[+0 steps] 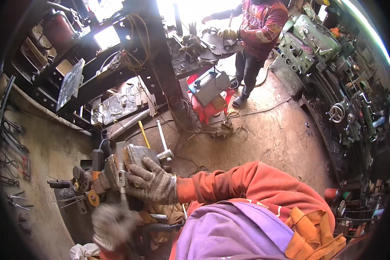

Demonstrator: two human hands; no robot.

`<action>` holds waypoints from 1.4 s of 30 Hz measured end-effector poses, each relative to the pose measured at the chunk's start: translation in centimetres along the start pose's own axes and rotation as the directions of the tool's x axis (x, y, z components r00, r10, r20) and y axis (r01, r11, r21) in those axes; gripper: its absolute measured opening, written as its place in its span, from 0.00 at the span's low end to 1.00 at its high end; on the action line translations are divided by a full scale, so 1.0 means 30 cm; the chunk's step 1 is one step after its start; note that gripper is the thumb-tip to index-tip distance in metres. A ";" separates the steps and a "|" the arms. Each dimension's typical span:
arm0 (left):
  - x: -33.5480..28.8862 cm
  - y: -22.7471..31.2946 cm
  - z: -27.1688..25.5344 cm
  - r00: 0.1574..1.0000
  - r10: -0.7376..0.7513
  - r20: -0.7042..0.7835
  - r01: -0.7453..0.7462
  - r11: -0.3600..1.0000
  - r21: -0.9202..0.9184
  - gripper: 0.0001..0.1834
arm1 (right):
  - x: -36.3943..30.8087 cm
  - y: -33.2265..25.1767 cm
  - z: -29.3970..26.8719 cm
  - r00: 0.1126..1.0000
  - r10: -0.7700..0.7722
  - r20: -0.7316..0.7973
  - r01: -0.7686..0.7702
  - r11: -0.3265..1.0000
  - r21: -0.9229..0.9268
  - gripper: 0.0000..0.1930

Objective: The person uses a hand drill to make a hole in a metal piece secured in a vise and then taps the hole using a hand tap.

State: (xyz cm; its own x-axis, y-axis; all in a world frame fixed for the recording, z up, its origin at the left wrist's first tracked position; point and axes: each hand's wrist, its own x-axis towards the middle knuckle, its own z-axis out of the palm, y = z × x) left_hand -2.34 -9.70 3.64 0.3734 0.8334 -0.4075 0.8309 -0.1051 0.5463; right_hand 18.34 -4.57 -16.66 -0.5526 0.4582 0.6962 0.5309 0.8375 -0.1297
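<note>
Right hand (154, 182) is gloved, fingers bent beside the slotted bar (121, 162), can't tell if it's really gripping. Left hand (114, 227) is just a blurry glove down by the bar's lower end, so honestly no clue whether it's closed on anything. The two hands sit apart, near each other. The bar runs roughly up and down the view, next to a chunky block (139, 152). There's a hammer (164, 155) just past that, and a yellow disc (92, 198) off left. Across the room a co-worker (264, 30) stands at a cluttered tabletop (190, 68).
</note>
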 end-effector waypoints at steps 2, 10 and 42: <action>-0.109 0.080 0.022 0.907 0.065 0.417 0.160 0.861 -0.483 0.17 | 0.001 -0.048 0.020 0.998 0.011 -0.061 -0.003 0.993 0.120 0.34; 0.261 0.123 -0.048 0.697 0.667 -0.265 -0.568 0.738 0.363 0.14 | 0.014 -0.036 -0.010 0.988 0.154 -0.030 -0.136 0.937 0.322 0.35; 0.060 -0.091 0.034 0.832 0.160 -0.532 0.026 0.946 0.324 0.10 | 0.031 -0.057 -0.013 0.998 0.059 0.009 -0.060 0.990 0.130 0.30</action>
State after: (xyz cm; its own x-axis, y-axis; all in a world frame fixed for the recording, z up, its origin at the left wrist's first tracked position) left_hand -3.52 -8.47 0.68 0.2238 0.9649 0.1375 0.9292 -0.2538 0.2687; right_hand 17.17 -5.68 -15.50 -0.5258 0.5095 0.6811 0.4751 0.8401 -0.2617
